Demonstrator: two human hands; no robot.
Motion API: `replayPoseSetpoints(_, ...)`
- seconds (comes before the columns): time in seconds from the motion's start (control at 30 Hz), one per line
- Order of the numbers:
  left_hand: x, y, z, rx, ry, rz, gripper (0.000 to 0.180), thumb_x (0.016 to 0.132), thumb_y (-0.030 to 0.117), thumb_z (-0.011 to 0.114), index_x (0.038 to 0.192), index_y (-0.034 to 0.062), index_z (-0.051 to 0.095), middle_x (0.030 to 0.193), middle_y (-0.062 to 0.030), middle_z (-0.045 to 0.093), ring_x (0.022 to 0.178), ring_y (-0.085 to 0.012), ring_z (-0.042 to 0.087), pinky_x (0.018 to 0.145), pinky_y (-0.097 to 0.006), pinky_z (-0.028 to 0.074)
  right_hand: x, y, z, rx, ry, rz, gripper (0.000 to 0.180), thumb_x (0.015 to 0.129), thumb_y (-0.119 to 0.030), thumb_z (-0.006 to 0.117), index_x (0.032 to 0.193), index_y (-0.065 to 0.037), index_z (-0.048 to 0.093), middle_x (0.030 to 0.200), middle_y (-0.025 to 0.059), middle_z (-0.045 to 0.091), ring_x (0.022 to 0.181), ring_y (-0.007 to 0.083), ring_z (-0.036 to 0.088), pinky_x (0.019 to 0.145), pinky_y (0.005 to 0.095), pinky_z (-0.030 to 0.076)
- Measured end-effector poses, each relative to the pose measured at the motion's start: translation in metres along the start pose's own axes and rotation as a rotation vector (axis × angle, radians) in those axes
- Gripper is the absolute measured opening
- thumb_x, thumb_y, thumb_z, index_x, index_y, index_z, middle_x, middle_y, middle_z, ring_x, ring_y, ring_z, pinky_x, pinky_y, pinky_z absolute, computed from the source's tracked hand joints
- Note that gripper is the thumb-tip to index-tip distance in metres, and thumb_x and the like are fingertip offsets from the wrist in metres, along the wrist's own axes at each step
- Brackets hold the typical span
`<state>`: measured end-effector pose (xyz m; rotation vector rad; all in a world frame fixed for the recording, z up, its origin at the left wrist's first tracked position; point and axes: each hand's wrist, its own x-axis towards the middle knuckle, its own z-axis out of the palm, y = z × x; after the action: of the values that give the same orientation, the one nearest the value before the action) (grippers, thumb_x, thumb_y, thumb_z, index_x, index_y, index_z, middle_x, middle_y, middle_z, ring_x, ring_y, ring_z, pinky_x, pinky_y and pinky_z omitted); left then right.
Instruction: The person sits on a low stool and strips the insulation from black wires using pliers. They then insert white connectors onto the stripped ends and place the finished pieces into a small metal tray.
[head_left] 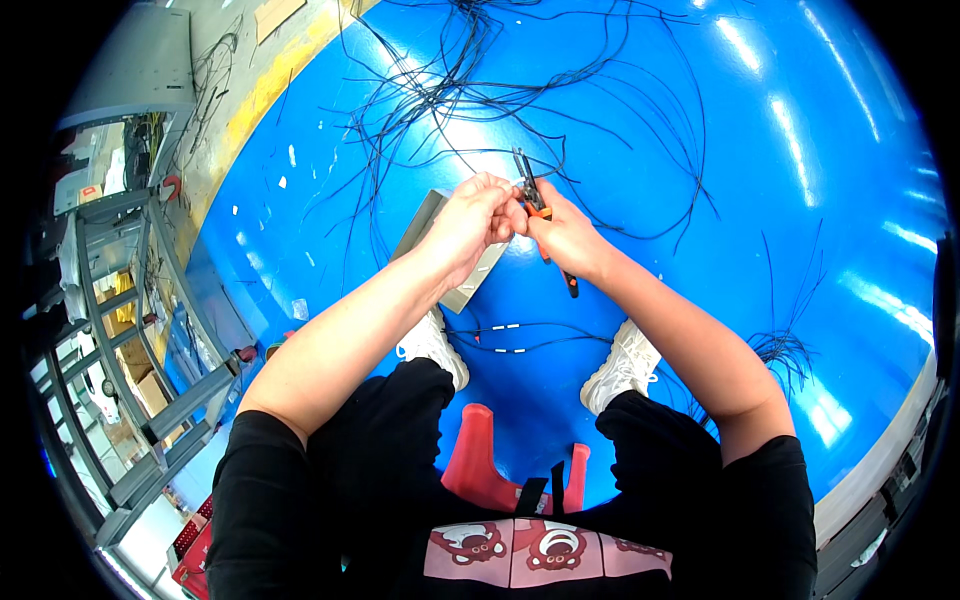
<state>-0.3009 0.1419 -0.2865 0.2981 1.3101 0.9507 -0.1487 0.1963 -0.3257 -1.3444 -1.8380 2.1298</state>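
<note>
While both hands meet over the mid. of the blue floor [850, 150], the R hand [568, 238] is wrapped round the orange-and-black pliers [531, 188], tips pointing to the far edge, prob. so the jaws stay clear of the palm. The L hand [478, 225] is bunched at their side, touching or nearly so, prob. to steady sth. small; whether it grips anything can't be told. Black wires [440, 92] sprawl to the far edge, likely w/in reach; a smaller bundle [785, 352] lies twd. the R edge. A grey box [464, 294], partly hidden, sits below the L hand. Betw. the shoes [624, 366], wires w/ white tags [508, 326]. Labels: any writing on tags too small to read; shirt print [555, 550] shows cartoon bears; no legible marking on pliers.
</note>
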Motion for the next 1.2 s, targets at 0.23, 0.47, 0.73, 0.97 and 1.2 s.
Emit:
replayPoseSetpoints(0.23,0.006,-0.013,0.004,0.026,-0.012,-0.009,0.013,0.096,0.019,0.049,0.091,0.008,0.048,0.069,-0.0027,0.058,0.059,-0.0072,0.047,0.057,-0.022,0.04,0.002,0.024,0.005,0.145,0.017,-0.012,0.02,0.084,-0.015,0.048,0.099,-0.001,0.051,0.077,0.0127,0.059,0.064,0.0221,0.058,0.058,0.0367,0.044)
replayPoseSetpoints(0.47,0.004,-0.031,-0.003,0.107,-0.005,-0.043,0.014,0.099,0.023,0.044,0.095,0.0094,0.048,0.072,-0.0033,0.059,0.061,-0.0064,0.048,0.059,-0.022,0.04,-0.001,0.033,0.007,0.096,0.064,0.03,0.018,0.084,-0.013,0.051,0.098,-0.003,0.053,0.074,0.0111,0.058,0.064,0.0194,0.057,0.058,0.0341,0.044)
replayPoseSetpoints(0.73,-0.007,-0.038,-0.028,0.477,-0.069,0.01,0.02,0.094,0.027,0.059,0.087,0.0094,0.064,0.077,0.0059,0.056,0.07,-0.003,0.046,0.065,-0.021,0.039,-0.011,0.053,-0.007,-0.565,-0.1,0.125,0.032,0.081,-0.018,0.053,0.107,0.0,0.049,0.102,0.0257,0.059,0.096,0.0382,0.059,0.084,0.0454,0.047)
replayPoseSetpoints(0.97,-0.018,-0.09,-0.033,0.538,-0.186,-0.144,0.014,0.092,0.018,0.061,0.095,0.0088,0.07,0.078,0.0033,0.06,0.072,-0.0052,0.051,0.064,-0.022,0.043,-0.029,0.138,0.012,-1.161,-0.019,-0.089,0.052,0.07,-0.032,0.076,0.106,-0.005,0.049,0.108,0.0135,0.051,0.107,0.0297,0.05,0.091,0.0407,0.044)
replayPoseSetpoints(1.2,-0.012,-0.079,-0.011,0.668,-0.18,0.15,0.011,0.089,0.009,0.061,0.096,0.0032,0.067,0.079,-0.0005,0.063,0.072,-0.0073,0.058,0.065,-0.024,0.049,-0.028,0.124,0.01,-0.365,-0.047,-0.031,0.036,0.085,-0.03,0.065,0.106,-0.003,0.054,0.106,0.0154,0.057,0.098,0.027,0.056,0.085,0.0395,0.047)
